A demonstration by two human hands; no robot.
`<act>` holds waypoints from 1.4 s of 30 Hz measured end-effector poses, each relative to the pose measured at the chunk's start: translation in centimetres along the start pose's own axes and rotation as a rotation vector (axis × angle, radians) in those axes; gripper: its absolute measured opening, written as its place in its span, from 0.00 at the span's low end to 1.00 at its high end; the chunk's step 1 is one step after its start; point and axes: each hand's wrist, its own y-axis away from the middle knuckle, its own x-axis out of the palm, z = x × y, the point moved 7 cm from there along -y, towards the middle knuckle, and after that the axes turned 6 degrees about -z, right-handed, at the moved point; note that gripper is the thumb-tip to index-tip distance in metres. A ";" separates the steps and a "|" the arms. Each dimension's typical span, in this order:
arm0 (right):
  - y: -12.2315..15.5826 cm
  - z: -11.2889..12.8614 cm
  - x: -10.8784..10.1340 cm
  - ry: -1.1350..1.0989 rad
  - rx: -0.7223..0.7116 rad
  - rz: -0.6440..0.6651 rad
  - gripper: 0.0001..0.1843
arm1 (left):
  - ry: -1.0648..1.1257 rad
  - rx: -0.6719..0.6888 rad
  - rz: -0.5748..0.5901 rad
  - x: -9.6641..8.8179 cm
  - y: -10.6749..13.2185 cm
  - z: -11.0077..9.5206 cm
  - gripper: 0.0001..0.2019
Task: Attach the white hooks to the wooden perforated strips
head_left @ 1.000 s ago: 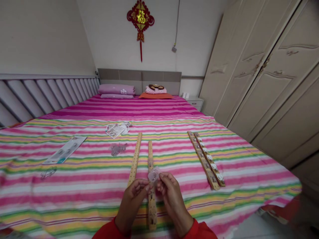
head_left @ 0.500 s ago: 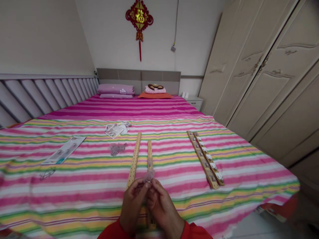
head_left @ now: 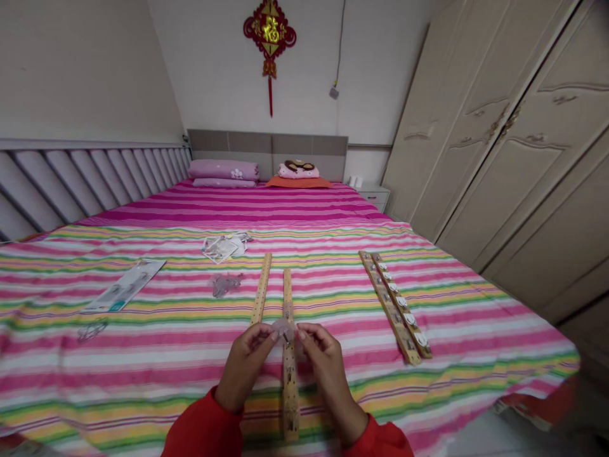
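Observation:
Both hands reach over a striped bedspread [head_left: 143, 355] in red sleeves. My left hand [head_left: 246, 363] and my right hand [head_left: 323, 362] pinch a small clear plastic hook [head_left: 284, 331] between their fingertips, right over a wooden strip [head_left: 288, 355] that lies lengthways before me. Small metal hooks sit along that strip. A second, bare wooden strip [head_left: 261, 289] lies just left of it.
A pair of wooden strips with white round hooks [head_left: 394, 304] lies to the right. Clear hooks [head_left: 223, 284], opened packets [head_left: 223, 246], a card package [head_left: 126, 285] and another clear piece [head_left: 91, 330] lie left. Pillows [head_left: 223, 171] rest by the headboard. A wardrobe [head_left: 499, 139] stands right.
My hands moved together, then forward, bringing the clear hook down from the air to just above the wooden strip. The view shifted slightly.

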 end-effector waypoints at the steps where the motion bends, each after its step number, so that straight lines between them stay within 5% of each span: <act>1: -0.4 0.5 0.1 0.035 -0.039 0.015 0.14 | 0.010 -0.015 0.027 0.3 -0.3 0.3 0.11; 10: -3.2 -1.9 0.3 -0.015 0.118 0.100 0.16 | 0.028 -0.102 0.063 1.7 -2.4 1.3 0.14; 16: -7.4 -2.7 0.9 -0.052 0.169 0.079 0.14 | 0.008 -0.065 0.017 1.7 -6.7 1.9 0.14; 23: -12.7 -4.3 0.8 -0.025 0.161 -0.064 0.12 | -0.173 0.147 -0.109 0.2 -11.0 3.9 0.12; 30: -14.7 -6.7 1.3 0.005 0.172 -0.079 0.09 | -0.595 0.461 0.018 1.0 -11.3 4.4 0.18; 42: -15.7 -8.6 1.4 0.066 0.146 -0.095 0.08 | -1.043 0.446 0.057 2.5 -11.2 5.3 0.22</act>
